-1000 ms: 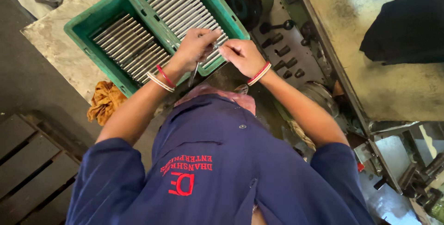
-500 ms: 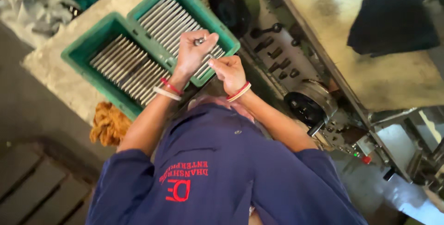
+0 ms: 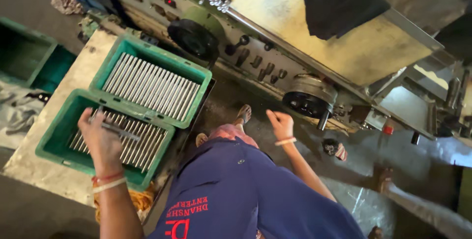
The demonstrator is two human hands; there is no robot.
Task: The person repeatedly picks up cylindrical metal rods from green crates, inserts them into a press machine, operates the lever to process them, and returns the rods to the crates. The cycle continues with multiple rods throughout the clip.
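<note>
Green plastic crate, nearer of two, sits on a pale stone-like surface at the far left and holds one layer of grey steel rods lying side by side. Left hand is over this crate, fingers curled shut around a single steel rod, which lies across the rods below it rather than in line with them; whether it touches them cannot be told. Judgement: the step in hand is the handling of one rod at the crate, either setting it down or lifting it out; the frame alone does not settle which. If setting down, the next move would call for turning the rod parallel to its neighbours before release, so that it beds into the row. Second green crate stands just beyond, touching the first, also filled with rods in a neat row. An orange rag shows at the surface's near edge, below the first crate. Further right, the right hand hangs free above the dark floor, loosely closed, holding nothing visible, well apart from both crates. Beyond it runs a long machine with a dark handwheel and a round chuck-like part; a dark cloth lies on its top.
</note>
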